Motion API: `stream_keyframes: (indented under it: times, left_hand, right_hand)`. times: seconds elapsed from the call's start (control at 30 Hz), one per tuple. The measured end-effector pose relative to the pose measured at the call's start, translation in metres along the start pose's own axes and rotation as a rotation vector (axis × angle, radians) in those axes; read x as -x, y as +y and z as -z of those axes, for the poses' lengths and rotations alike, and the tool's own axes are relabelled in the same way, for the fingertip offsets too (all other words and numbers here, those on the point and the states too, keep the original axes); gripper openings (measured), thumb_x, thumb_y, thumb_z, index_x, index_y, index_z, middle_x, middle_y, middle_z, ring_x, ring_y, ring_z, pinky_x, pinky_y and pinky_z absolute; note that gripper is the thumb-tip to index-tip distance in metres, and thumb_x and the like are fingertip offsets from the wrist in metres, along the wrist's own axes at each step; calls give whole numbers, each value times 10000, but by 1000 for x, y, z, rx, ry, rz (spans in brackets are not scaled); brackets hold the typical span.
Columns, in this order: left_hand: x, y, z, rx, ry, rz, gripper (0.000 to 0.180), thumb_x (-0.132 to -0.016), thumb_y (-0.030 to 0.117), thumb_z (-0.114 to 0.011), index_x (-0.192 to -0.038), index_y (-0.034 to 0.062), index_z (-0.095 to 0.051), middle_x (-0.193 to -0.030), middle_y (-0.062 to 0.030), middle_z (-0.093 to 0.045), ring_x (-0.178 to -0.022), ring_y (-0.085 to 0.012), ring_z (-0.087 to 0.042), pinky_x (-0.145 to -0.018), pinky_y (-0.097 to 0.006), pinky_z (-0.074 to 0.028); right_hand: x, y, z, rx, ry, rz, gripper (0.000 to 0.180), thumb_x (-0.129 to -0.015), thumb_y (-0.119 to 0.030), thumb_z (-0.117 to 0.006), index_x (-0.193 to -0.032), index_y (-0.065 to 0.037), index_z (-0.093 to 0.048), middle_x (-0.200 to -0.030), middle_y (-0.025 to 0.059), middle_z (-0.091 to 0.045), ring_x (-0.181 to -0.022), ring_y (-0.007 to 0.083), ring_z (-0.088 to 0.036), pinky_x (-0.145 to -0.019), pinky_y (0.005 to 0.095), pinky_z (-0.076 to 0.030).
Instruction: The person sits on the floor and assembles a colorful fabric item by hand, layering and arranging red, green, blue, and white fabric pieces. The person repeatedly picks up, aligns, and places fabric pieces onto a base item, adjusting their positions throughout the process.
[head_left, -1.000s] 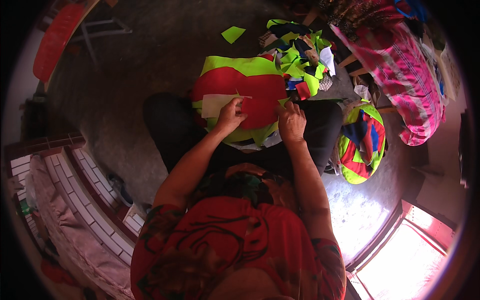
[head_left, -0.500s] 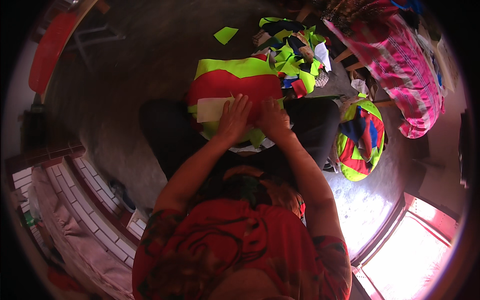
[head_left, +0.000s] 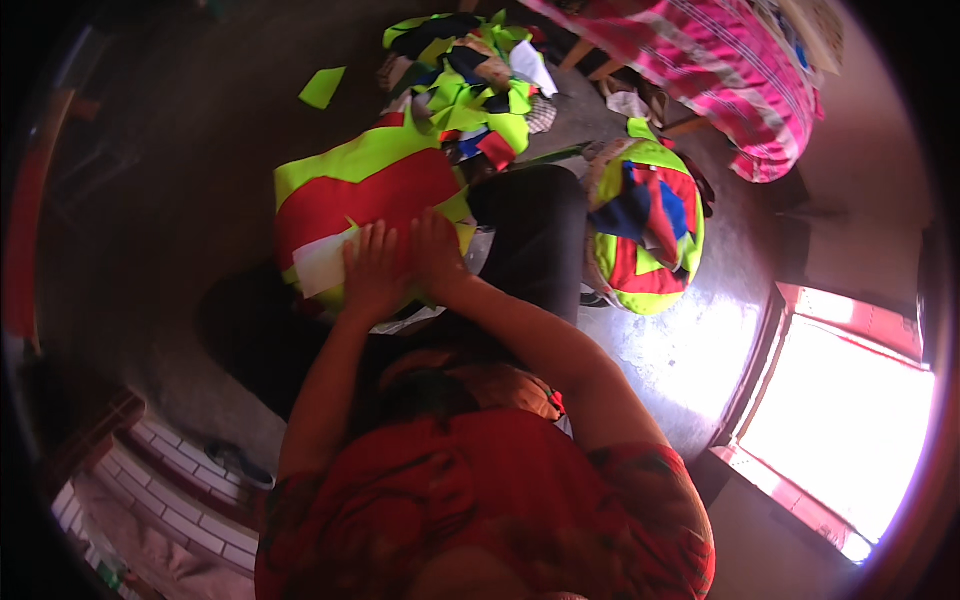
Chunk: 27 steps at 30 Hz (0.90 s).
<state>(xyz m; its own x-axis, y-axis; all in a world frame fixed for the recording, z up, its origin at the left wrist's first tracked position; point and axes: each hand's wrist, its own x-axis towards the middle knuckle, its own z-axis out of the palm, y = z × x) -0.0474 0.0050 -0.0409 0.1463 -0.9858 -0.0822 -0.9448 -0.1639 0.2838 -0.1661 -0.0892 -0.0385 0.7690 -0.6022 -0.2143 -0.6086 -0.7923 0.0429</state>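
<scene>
Across my lap lies a patchwork cloth piece (head_left: 345, 203) with a neon yellow-green band, a wide red band and more yellow-green at its side. A pale rectangular cloth patch (head_left: 318, 265) sits on its near left part. My left hand (head_left: 374, 272) rests flat on the red cloth beside this patch, fingers stretched out. Close by on the right, my right hand (head_left: 438, 256) presses on the red cloth too, its fingers extended and somewhat dim. Neither hand grips anything that shows. The underside of the cloth is hidden.
A heap of cloth scraps (head_left: 465, 85) lies on the floor beyond my lap, with a single yellow-green scrap (head_left: 321, 88) to its left. On the right stands a round patchwork-topped item (head_left: 650, 228) with blue cloth on it. Pink checked cloth (head_left: 720, 75) hangs at the far right.
The whole view has shifted and turned, so the lap, cloth and scraps sit further left. Both hands stay flat on the red cloth in nearly the same place.
</scene>
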Motion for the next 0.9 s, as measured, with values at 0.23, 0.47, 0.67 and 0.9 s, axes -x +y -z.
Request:
stream_keyframes:
  times: [0.23,0.47,0.67,0.9]
  left_hand:
    - [-5,5,15,6,-72,26,831,-796,408,-637,-1438,43,-257,-1529,-173,-175,-1425,-317,-151,-1113,-558,-108]
    - [-4,1,44,239,112,22,800,-783,389,-669,-1423,60,-320,-1520,-129,-235,-1412,-305,-200,-1108,-530,-164]
    - [-5,3,38,69,117,-135,781,-780,391,-670,-1426,101,-338,-1522,-86,-245,-1416,-270,-195,-1116,-544,-153]
    - [1,5,32,68,-41,-158,782,-763,415,-682,-1413,116,-366,-1519,-79,-249,-1419,-258,-182,-1127,-549,-136]
  right_hand:
    - [-1,4,8,-167,54,-40,628,-807,-192,-560,-1346,45,-343,-1364,317,-316,-1260,428,-356,-1029,459,-351]
    - [29,79,129,-266,535,116,393,-794,-163,-616,-1178,-96,-568,-1204,141,-561,-1056,292,-583,-785,369,-528]
    - [101,225,175,-285,605,-395,309,-819,-197,-624,-1112,-98,-626,-1078,122,-634,-981,311,-613,-811,399,-503]
    - [156,265,121,-291,428,-608,399,-727,-251,-715,-1094,-116,-634,-1049,126,-623,-975,309,-607,-793,410,-491]
